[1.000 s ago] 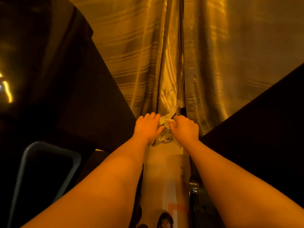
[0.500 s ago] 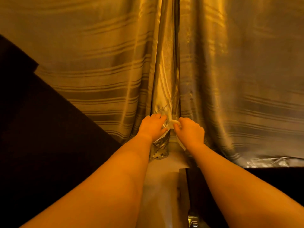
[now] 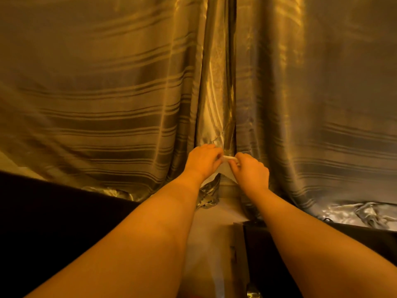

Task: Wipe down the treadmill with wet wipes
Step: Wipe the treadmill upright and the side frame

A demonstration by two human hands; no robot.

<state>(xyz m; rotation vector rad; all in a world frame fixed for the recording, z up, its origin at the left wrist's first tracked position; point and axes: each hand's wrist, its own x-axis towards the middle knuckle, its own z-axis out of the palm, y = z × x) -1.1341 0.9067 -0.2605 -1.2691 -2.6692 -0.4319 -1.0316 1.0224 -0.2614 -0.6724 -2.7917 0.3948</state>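
Both arms reach forward in dim amber light. My left hand and my right hand meet in front of a curtain and pinch a pale wet wipe between them. The wipe's top edge is stretched between the fingertips and its lower part hangs down in a point. A dark flat surface lies low on the right under my right forearm; whether it is the treadmill I cannot tell.
A shiny striped curtain fills the upper view and bunches on the floor. A large dark mass sits at lower left. A pale strip of floor runs between the dark shapes.
The view has tilted up, so the curtain fills more of the frame and the dark shapes dropped lower. The hands rose slightly and drew the wipe apart between them.
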